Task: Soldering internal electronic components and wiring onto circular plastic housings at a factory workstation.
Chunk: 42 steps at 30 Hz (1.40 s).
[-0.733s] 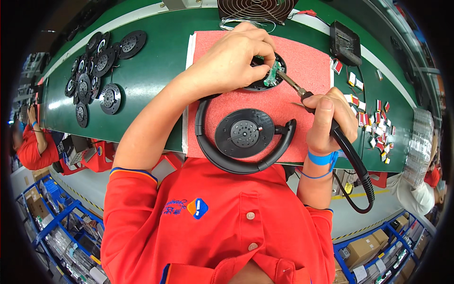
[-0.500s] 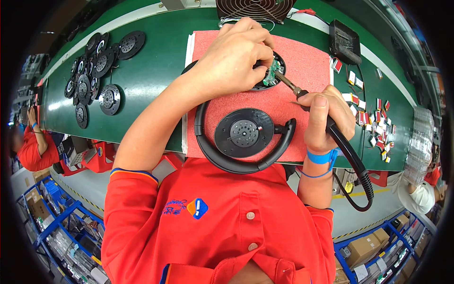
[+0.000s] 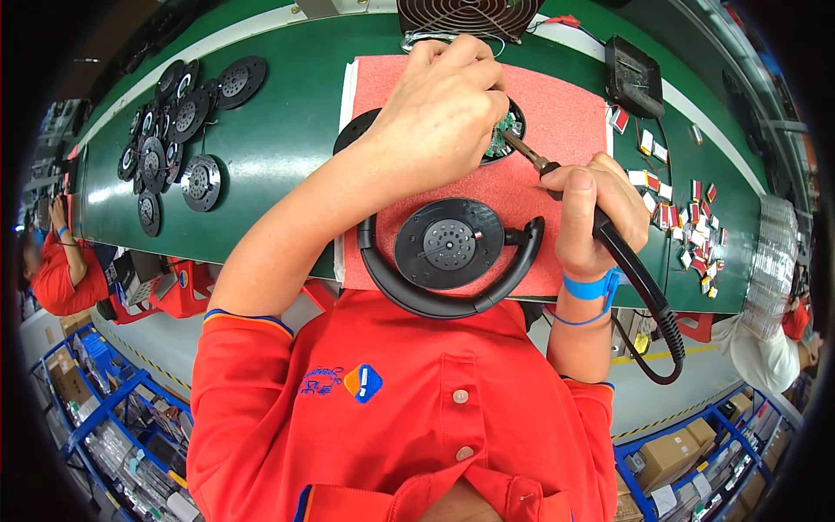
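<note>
My right hand (image 3: 600, 213) is closed around a soldering iron (image 3: 534, 158), whose tip reaches a green circuit board (image 3: 505, 129) inside a round black ear cup (image 3: 523, 113). Over that cup lies my left hand (image 3: 452, 113), fingers curled and pressed together at the board's left side; whatever they pinch is hidden. The cup belongs to a headphone with a curved black headband (image 3: 435, 304). Nearer to me, a black speaker plate (image 3: 449, 244) with a perforated grey centre rests inside the headband's curve. A red foam mat (image 3: 565, 113) lies beneath these parts.
Several black speaker plates (image 3: 202, 182) are heaped on the green table (image 3: 278, 113) to the left. On the right lie many small red-and-white parts (image 3: 696, 226) near a black tray (image 3: 633, 78). A fan with a wire guard (image 3: 470, 16) stands at the back. Co-workers sit at both sides.
My left hand has shifted slightly and its fingers now cover more of the circuit board. The right hand and soldering iron have moved a little to the left.
</note>
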Each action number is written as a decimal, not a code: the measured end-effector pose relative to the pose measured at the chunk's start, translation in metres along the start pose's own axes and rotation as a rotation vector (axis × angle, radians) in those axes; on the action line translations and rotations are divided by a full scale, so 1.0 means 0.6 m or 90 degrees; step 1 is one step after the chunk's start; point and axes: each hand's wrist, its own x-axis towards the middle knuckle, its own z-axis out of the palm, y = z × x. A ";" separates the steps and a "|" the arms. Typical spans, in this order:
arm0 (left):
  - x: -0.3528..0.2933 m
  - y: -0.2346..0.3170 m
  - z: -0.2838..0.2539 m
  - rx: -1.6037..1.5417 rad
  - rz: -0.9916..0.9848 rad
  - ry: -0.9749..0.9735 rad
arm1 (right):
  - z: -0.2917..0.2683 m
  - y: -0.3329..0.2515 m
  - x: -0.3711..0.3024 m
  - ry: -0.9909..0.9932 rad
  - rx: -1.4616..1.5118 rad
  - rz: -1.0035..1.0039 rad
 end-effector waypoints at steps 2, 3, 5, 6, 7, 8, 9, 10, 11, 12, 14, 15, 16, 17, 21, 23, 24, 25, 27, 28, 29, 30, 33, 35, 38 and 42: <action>0.000 0.003 0.000 0.006 -0.009 -0.003 | 0.001 0.001 -0.001 0.001 0.001 -0.002; -0.001 0.003 0.001 0.014 -0.006 0.002 | 0.000 0.000 -0.001 0.002 0.001 -0.003; 0.000 0.005 0.001 0.021 -0.003 0.007 | -0.001 -0.003 0.000 -0.006 -0.006 0.006; 0.000 0.006 0.001 0.025 -0.003 0.008 | -0.002 -0.003 0.000 -0.006 -0.007 0.006; 0.000 0.006 0.001 0.029 -0.003 0.009 | -0.004 -0.002 -0.001 -0.008 -0.017 -0.005; 0.000 0.005 0.002 0.028 -0.001 0.010 | -0.007 0.000 -0.002 -0.010 -0.028 -0.015; -0.001 0.005 0.002 0.027 0.002 0.012 | -0.009 0.002 -0.003 -0.008 -0.031 -0.016; 0.001 0.004 0.004 0.022 0.008 0.016 | -0.015 0.007 -0.003 0.054 -0.027 -0.031; 0.002 0.004 0.004 0.017 0.015 0.019 | -0.022 0.014 -0.004 0.117 -0.024 -0.048; 0.001 0.002 0.003 0.011 0.020 0.023 | -0.028 0.030 -0.001 0.167 -0.067 -0.101; -0.001 0.001 0.002 -0.002 0.030 0.029 | -0.052 0.031 -0.006 0.217 0.005 0.104; -0.003 0.001 0.000 -0.001 0.023 0.024 | -0.068 0.039 -0.004 0.208 -0.014 0.148; -0.001 0.002 0.000 -0.001 0.018 0.019 | -0.086 0.051 0.000 0.200 -0.034 0.192; -0.002 0.002 -0.001 0.009 0.015 0.014 | -0.092 0.067 0.003 0.206 -0.047 0.259; 0.002 0.005 -0.002 0.006 0.022 0.007 | -0.107 0.136 -0.003 0.038 -0.431 0.182; -0.002 0.002 -0.002 0.002 0.013 0.008 | -0.100 0.145 0.000 -0.022 -0.509 0.134; -0.003 0.001 -0.002 0.004 0.011 0.008 | -0.098 0.144 0.001 -0.055 -0.499 0.157; -0.004 0.001 -0.001 -0.010 0.008 0.009 | -0.098 0.143 0.003 -0.055 -0.499 0.156; -0.004 -0.001 0.000 -0.024 0.004 0.009 | -0.098 0.144 0.008 -0.115 -0.439 0.053; -0.004 -0.002 0.000 -0.029 0.001 0.008 | -0.098 0.147 0.010 -0.116 -0.438 0.052; -0.005 -0.002 -0.001 -0.034 -0.002 0.006 | -0.098 0.150 0.011 -0.130 -0.427 0.073; -0.006 -0.003 -0.001 -0.033 -0.003 0.007 | -0.099 0.153 0.012 -0.145 -0.415 0.094; -0.011 -0.006 -0.005 -0.051 -0.023 0.009 | -0.104 0.155 0.013 -0.172 -0.422 0.120; -0.012 -0.011 -0.007 -0.096 -0.028 0.033 | -0.107 0.144 0.012 -0.151 -0.423 0.095; -0.005 -0.009 -0.012 -0.247 -0.061 0.089 | -0.088 0.100 0.009 -0.026 -0.282 0.122; 0.001 0.020 -0.037 -0.519 -0.265 0.009 | -0.034 0.040 0.008 -0.012 0.010 0.184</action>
